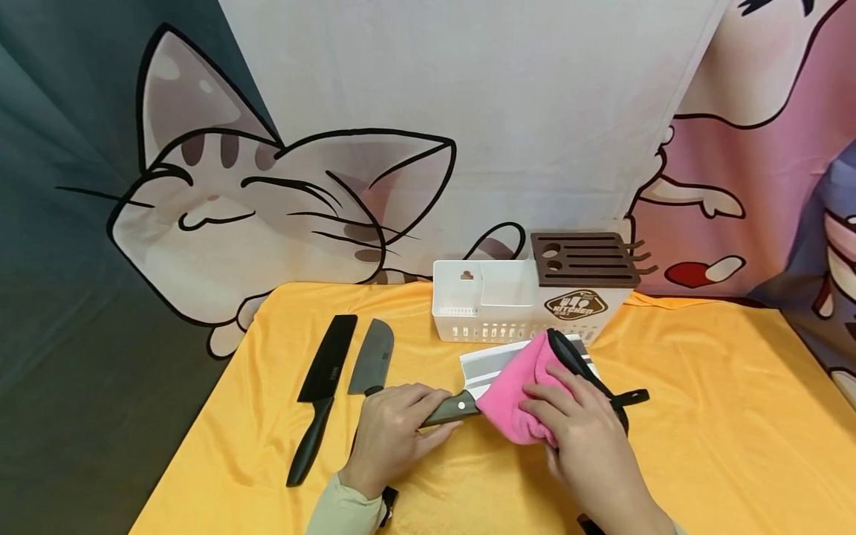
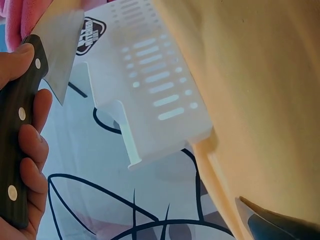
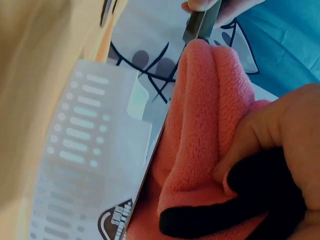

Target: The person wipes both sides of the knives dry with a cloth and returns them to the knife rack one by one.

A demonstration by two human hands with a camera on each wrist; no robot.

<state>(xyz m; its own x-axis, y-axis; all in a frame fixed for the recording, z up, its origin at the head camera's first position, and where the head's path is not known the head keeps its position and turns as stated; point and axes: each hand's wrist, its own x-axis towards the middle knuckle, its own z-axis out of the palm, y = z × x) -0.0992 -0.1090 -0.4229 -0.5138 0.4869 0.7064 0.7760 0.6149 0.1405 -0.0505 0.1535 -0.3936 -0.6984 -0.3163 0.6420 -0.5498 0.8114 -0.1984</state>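
Note:
My left hand [image 1: 394,431] grips the dark riveted handle [image 2: 21,115] of a broad kitchen knife [image 2: 59,47], its blade pointing away to the right. A pink fleecy cloth [image 1: 515,394] with black trim and a black hanging loop [image 1: 631,397] covers much of that blade. Through the cloth, my right hand [image 1: 585,423] holds the blade, fingers on the upper side and thumb below. In the right wrist view the cloth [image 3: 207,95] lies in folds along the blade, up to the handle. Part of the shiny blade shows beyond the cloth's far side.
A black knife [image 1: 331,360] and a grey-bladed knife [image 1: 374,353] lie on the yellow tablecloth [image 1: 234,446] at left; my left hand partly hides the second one's handle. Behind stands a white kitchen rack [image 1: 488,327] with a brown slotted top [image 1: 582,275] and side hooks, before a printed curtain.

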